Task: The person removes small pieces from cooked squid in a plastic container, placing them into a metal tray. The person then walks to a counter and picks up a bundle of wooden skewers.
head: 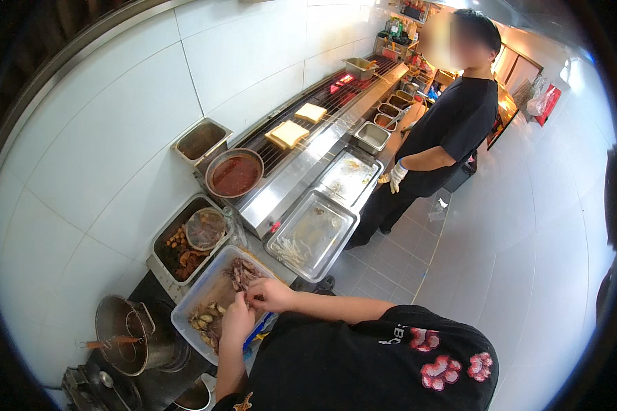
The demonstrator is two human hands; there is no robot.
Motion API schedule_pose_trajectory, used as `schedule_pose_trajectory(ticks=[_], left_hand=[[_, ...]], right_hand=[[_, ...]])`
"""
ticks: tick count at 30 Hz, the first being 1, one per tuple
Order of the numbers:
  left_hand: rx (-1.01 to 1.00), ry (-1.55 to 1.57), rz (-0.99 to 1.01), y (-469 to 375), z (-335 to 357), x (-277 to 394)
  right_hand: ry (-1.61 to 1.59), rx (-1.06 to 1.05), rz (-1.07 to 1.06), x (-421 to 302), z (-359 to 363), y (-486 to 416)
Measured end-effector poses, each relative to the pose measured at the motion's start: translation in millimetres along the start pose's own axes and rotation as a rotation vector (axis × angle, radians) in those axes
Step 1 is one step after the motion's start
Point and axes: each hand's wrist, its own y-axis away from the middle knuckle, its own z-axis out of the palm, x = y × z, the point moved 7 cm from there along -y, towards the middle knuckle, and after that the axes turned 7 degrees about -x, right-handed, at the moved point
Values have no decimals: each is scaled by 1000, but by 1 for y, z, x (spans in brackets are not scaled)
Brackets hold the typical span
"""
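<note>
My left hand [237, 319] and my right hand [272, 296] meet over the near side of a clear plastic bin [181, 312]. Their fingertips pinch a small dark food piece, mostly hidden by the fingers. Reddish-brown food pieces [240, 272], perhaps meat or squid, are heaped at the bin's far end. Yellowish-brown pieces [203, 319] lie at the end nearer the pot. Between the two heaps, the bin's bottom shows. A blue strip [257, 331] runs along the near side, partly covered by my sleeve and arm.
Beyond the bin stand a steel pan of food [159, 257] and a bowl of red sauce [235, 174]. Bread slices [288, 134] rest on a grill with a glowing section [342, 83]. Metal trays [313, 231] line its front. A gloved co-worker [445, 123] stands right; a deep pot [123, 334] sits left.
</note>
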Motion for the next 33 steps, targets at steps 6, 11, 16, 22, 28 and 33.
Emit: schedule_pose_trajectory(ticks=[6, 11, 16, 22, 28, 33], left_hand=[[116, -89, -56, 0, 9, 14], [131, -140, -140, 1, 13, 18], [63, -181, -195, -4, 15, 19], [132, -181, -163, -5, 15, 23], [145, -94, -130, -4, 16, 11], [111, 11, -137, -4, 16, -4]], right_hand=[[103, 103, 48, -5, -8, 0], [182, 141, 119, -1, -6, 1], [238, 140, 174, 5, -5, 1], [261, 177, 190, 8, -7, 3], [33, 10, 279, 25, -9, 0], [42, -123, 336, 32, -1, 2]])
